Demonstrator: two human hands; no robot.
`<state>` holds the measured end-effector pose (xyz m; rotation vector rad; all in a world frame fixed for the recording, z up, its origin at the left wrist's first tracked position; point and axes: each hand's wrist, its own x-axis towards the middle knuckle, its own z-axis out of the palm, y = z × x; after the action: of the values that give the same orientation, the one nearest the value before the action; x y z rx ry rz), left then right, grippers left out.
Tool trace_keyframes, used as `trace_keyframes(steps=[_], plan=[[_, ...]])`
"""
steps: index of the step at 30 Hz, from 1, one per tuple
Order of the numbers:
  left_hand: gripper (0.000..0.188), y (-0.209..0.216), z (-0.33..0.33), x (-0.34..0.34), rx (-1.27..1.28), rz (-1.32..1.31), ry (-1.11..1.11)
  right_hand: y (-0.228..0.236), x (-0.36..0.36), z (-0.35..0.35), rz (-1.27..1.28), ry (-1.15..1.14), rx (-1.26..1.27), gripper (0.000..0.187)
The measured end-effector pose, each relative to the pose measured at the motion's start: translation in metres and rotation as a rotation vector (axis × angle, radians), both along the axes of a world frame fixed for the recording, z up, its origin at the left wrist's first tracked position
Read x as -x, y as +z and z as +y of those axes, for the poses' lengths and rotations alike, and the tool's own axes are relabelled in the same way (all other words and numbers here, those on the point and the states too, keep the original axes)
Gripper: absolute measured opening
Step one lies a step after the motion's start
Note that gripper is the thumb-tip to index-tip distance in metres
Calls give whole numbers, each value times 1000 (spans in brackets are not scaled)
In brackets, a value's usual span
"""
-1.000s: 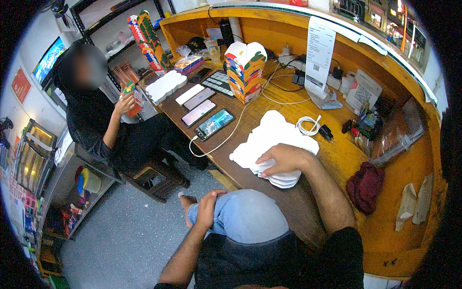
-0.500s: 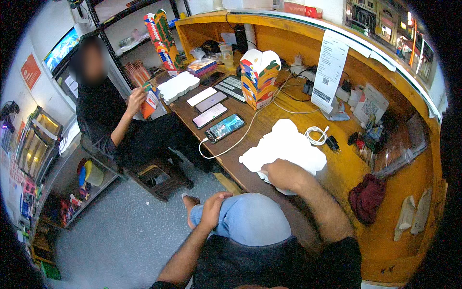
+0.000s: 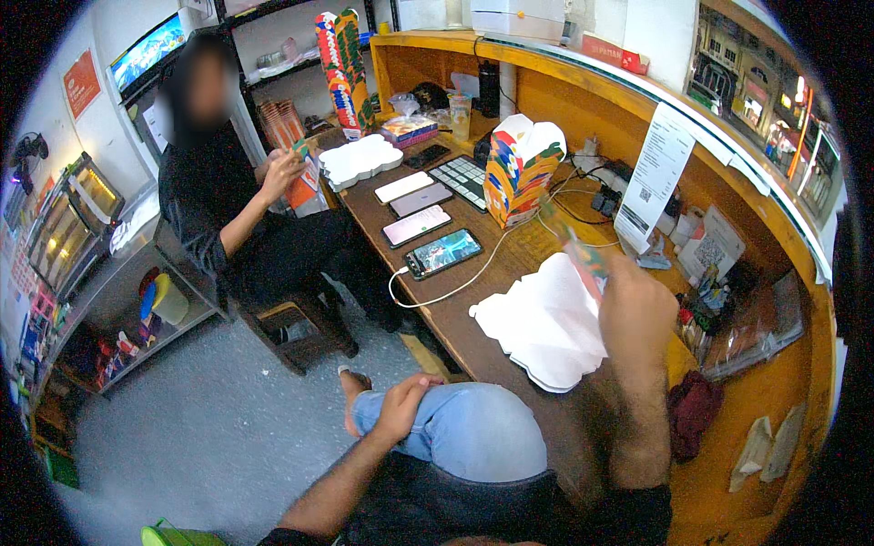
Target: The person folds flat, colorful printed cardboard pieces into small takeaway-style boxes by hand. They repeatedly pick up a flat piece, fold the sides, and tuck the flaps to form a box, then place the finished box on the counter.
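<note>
My right hand is closed on a flat printed carton blank, tilted up on edge and smeared by motion. Its colourful green and orange side partly shows. Below it on the desk lies a stack of white die-cut carton blanks, white side up. My left hand rests on my jeans-covered knee, fingers stretched out, holding nothing. Beyond the stack stands a folded colourful carton with white inner flaps.
Several phones lie on the desk's left side, one with a white cable. A keyboard is behind them. At the left sits another person holding an orange printed piece. A tall printed paper stands at the right, near a maroon cloth.
My right hand has risen from the white stack and moved right, taking a carton blank up with it. The view has shifted slightly. My left hand stays on the knee.
</note>
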<state>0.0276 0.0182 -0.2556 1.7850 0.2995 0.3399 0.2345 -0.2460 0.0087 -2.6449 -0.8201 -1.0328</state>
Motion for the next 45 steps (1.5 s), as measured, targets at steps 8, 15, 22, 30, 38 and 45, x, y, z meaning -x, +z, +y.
trace_keyframes(steps=[8,15,22,30,38,45], plan=[[45,-9,3,-2,70,11,-37,38,37,-18,170,165,-256,21],[47,1,6,2,42,0,-42,46,54,-9,319,500,-511,20],[88,126,-22,17,-491,-394,78,24,68,21,553,750,-615,27],[103,138,-53,11,-153,-561,-10,-9,106,48,1045,1328,-302,70],[68,189,-33,-3,654,-492,274,-5,87,47,646,1212,-71,63],[68,213,-13,7,649,-577,478,7,52,32,197,797,-515,47]])
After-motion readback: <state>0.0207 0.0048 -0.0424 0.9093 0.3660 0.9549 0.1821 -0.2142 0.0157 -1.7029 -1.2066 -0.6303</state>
